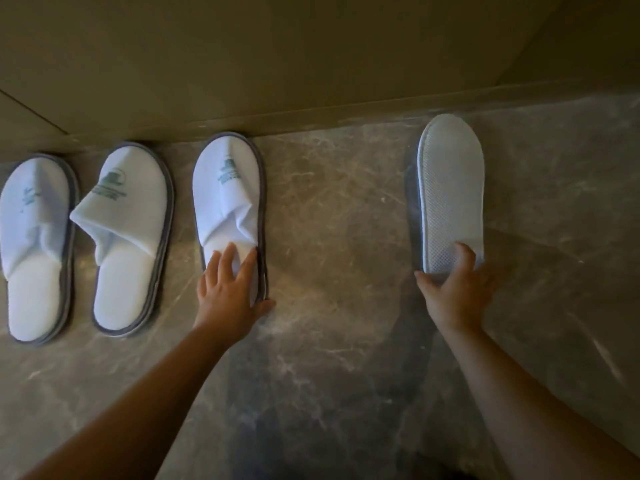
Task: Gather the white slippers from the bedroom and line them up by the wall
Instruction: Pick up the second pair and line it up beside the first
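Four white slippers on the marble floor [329, 209] by the wall [277, 64] — both hands busy.

Left hand [228, 289] laid flat with spread fingers on the heel of the third slipper [227, 199], toe against the wall, not clenched. Right hand [457, 289] grasping the near end of the fourth slipper [450, 188] — sole up, well apart to the right. At far left, two slippers [34, 244] [128, 237] side by side, toes toward the wall.
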The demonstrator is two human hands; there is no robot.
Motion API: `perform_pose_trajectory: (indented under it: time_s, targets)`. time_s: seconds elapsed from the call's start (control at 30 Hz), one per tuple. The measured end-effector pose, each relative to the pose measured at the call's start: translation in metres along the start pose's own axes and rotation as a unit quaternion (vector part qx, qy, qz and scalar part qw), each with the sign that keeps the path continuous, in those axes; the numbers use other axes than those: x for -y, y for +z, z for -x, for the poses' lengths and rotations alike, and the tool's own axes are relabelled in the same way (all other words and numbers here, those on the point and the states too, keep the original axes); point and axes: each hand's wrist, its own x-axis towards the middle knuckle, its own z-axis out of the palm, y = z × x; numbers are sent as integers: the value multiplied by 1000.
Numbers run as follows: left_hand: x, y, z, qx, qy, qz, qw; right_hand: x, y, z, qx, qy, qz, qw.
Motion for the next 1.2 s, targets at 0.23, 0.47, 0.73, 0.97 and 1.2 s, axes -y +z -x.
perform_pose_trajectory:
  time_s: [0.23,0.47,0.73,0.97,1.2]
  targets:
    - [4,3,-2,-5,4,-10,1000,39,14,40,126,-30,-318,939]
    - [7,4,-4,-6,12,-10,1000,40,7,41,51,-37,-208,976]
    - [8,2,-3,-3,27,-10,1000,13,-1,28,114,14,-167,979]
    - [7,2,-2,3,26,-14,1000,19,2,17,66,-39,-17,997]
    - [9,-5,0,22,38,-9,999,41,34,26,118,-55,45,990]
